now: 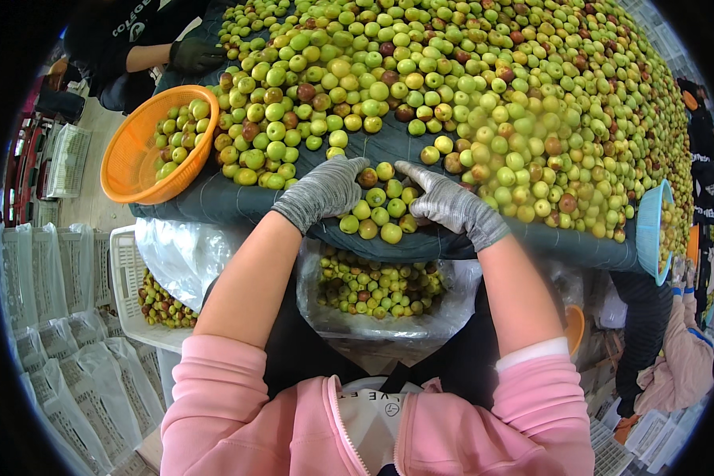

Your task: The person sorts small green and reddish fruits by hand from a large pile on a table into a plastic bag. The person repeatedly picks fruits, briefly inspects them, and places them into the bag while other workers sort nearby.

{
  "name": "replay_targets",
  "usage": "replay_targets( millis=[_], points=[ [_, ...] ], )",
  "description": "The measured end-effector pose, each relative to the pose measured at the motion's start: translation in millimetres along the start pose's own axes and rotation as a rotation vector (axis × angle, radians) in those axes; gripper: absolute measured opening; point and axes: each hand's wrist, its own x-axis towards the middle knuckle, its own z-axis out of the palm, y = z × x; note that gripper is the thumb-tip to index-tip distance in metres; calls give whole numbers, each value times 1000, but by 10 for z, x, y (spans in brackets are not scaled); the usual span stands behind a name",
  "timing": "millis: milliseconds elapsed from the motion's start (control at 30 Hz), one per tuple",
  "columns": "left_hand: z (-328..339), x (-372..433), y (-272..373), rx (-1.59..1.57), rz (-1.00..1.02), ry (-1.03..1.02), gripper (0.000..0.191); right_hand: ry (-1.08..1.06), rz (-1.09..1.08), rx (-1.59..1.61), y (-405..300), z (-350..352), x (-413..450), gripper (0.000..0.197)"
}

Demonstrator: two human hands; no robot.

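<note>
My left hand, in a grey knit glove, rests at the left of a small cluster of green jujubes on a dark cloth-covered table. On the cluster's other side is my right hand, gloved alike, its index finger stretched forward. Both hands touch fruit at the cluster's sides, and neither visibly grasps any; the palms are hidden. Some of these jujubes have brown patches. Beyond my fingers spreads a large heap of jujubes. Below the table edge, a plastic-lined crate holds more jujubes.
An orange basket with jujubes sits left, near a co-worker's dark-gloved hand. At right stands a light blue basket. A white crate holds browner jujubes. Stacked lined crates fill the lower left. Other people work at right.
</note>
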Motion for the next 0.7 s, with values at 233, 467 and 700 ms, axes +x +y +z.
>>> replay_targets(
  millis=[233,467,700],
  points=[
    [-72,-43,-6,-59,108,-161,57,-127,69,94,-34,-33,-32,73],
    [-128,-82,29,-178,60,-234,58,-181,138,181,-153,-40,-99,70],
    [-36,-260,80,-32,175,-456,42,-386,117,26,-273,-63,-304,59]
  ],
)
